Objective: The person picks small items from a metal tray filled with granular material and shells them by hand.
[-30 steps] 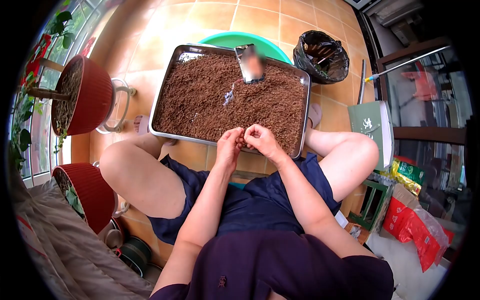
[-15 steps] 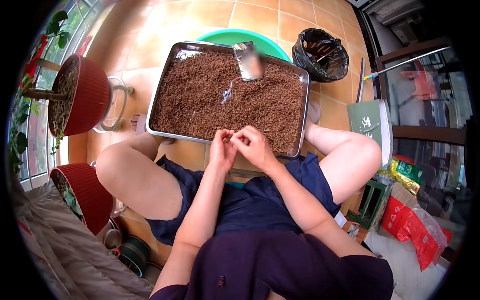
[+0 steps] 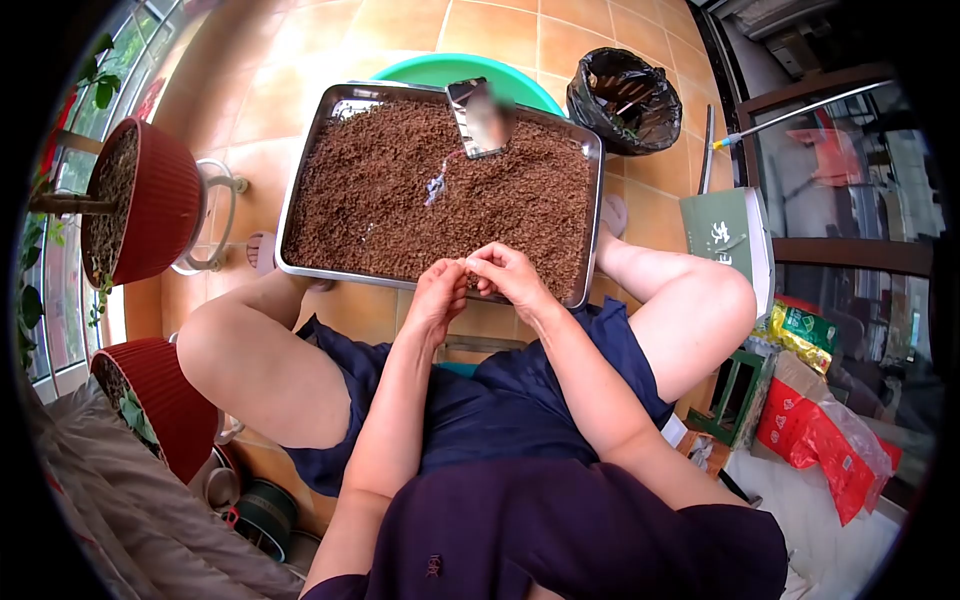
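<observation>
Over the near edge of a metal tray (image 3: 345, 277), my left hand (image 3: 440, 292) and my right hand (image 3: 505, 275) meet fingertip to fingertip. Both have the thumb and fingers pinched together; whatever is between them is too small to name. Brown granules (image 3: 375, 195), coarse and dry-looking, fill the tray below. A phone (image 3: 482, 118) with a bright screen rests on the granules at the tray's far side. Near its lower left corner lies a small pale, bluish-white item (image 3: 436, 186), of a kind I cannot make out.
A green basin (image 3: 470, 68) is partly under the tray. A bin with a black bag (image 3: 625, 105) stands at the far right, a green box or book (image 3: 722, 238) nearer. Red plant pots (image 3: 158, 205) line the left; a red bag (image 3: 825, 440) lies at right.
The view has shifted slightly, so the tray sits a little further left. My hands stay together, fingers still pinched; the left has turned so its fingers curl more toward the right.
</observation>
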